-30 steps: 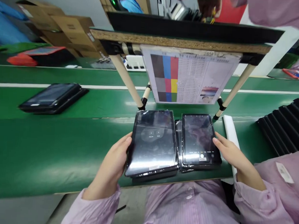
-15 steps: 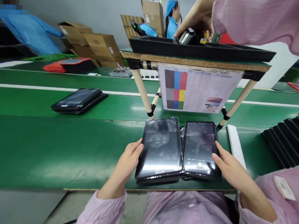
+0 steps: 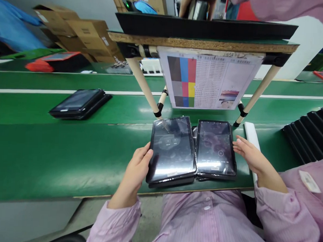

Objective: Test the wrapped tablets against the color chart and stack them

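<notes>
Two black tablets in clear film lie side by side at the near edge of the green bench. My left hand [image 3: 134,169] grips the left edge of the left tablet [image 3: 172,149], thumb on its glass; this tablet rests on another dark device. My right hand [image 3: 249,157] lies flat with fingers apart, its fingertips touching the right edge of the right tablet [image 3: 215,149], whose screen shows small white icons. Right behind both tablets hangs a colour test chart [image 3: 207,80].
The chart hangs from a small stand on cream legs [image 3: 143,85] carrying a black tray [image 3: 204,27]; another person's hand [image 3: 185,3] reaches into it. Stacked tablets [image 3: 78,103] lie on the green belt at left. A white strip [image 3: 252,138] and black ribbed trays [image 3: 306,135] sit at right.
My right hand slid off the right tablet's lower screen to its right edge, and that screen's display changed. My left hand kept its hold on the left tablet.
</notes>
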{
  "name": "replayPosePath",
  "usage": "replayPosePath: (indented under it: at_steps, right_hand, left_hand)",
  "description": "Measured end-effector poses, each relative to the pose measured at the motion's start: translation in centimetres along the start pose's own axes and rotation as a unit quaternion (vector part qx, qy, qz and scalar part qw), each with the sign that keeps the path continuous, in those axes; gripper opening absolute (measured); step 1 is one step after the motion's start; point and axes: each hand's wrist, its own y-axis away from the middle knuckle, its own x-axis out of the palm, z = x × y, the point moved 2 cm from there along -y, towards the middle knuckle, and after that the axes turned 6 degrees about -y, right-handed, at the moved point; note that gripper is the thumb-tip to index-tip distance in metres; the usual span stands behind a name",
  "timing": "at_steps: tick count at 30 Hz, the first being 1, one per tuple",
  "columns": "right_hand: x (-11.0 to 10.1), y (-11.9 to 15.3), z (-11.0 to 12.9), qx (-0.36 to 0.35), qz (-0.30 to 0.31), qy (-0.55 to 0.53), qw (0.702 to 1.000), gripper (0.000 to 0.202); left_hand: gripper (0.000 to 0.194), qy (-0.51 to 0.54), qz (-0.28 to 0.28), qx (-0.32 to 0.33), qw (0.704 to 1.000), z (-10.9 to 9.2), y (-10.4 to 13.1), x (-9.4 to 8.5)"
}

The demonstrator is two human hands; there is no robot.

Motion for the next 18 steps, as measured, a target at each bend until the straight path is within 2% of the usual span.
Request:
replayPosePath:
  at_steps: [5,9,12,15,18]
  right_hand:
    - [0.6,-1.5,0.3,0.019,-0.033,-0.053,0.998,0.052]
    - [1.4,-1.7,0.5,-0.008,-0.017,-0.091,0.996,0.046]
    - [2.7,-1.0,0.6,-0.021,0.034,-0.134,0.99,0.057]
    - [4.1,-0.5,0.2,0.01,0.106,-0.213,0.971,0.08]
    - [4.6,-0.3,-0.2,0.006,0.12,-0.237,0.964,0.095]
  left_hand:
    - [0.054,0.006,-0.007,-0.003,1.0,0.1,0.0,0.4]
    - [0.054,0.008,-0.007,-0.001,1.0,0.2,0.0,0.5]
    - [0.056,0.005,-0.009,-0.002,1.0,0.2,-0.1,0.6]
    - [0.056,-0.001,-0.007,0.0,1.0,-0.1,-0.3,0.7]
    - [0.057,-0.01,-0.008,0.007,1.0,-0.5,-0.4,0.3]
